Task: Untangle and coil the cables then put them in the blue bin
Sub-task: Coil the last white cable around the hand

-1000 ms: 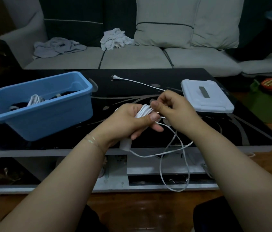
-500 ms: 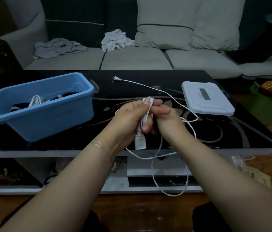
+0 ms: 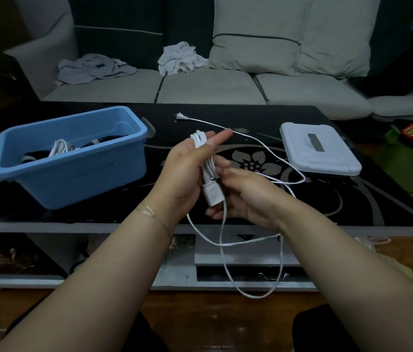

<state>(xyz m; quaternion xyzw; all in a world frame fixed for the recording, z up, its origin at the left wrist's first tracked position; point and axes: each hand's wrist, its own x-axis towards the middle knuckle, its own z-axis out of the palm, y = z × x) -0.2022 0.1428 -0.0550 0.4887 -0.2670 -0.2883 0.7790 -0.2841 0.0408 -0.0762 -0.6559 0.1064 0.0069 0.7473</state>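
My left hand (image 3: 182, 174) grips a partly coiled white cable (image 3: 201, 146) above the table's front edge; the thumb sticks out straight and the loops run across the palm. The cable's white connector (image 3: 213, 195) hangs below that hand. My right hand (image 3: 248, 196), just right of it and lower, has curled fingers on the loose strand. The strand trails over the black table to a two-pin plug (image 3: 180, 116), and a long loop hangs off the front edge. The blue bin (image 3: 73, 123) stands at the left with coiled cables (image 3: 59, 148) inside.
A white lid (image 3: 319, 151) lies on the right side of the black glass table (image 3: 327, 199). A grey sofa (image 3: 208, 87) with crumpled cloths stands behind the table. A lower shelf sits under the tabletop, and a green bag is on the floor at far right.
My left hand has turned palm up and its thumb has straightened, showing the coil. My right hand has dropped from the top of the coil to below and right of it.
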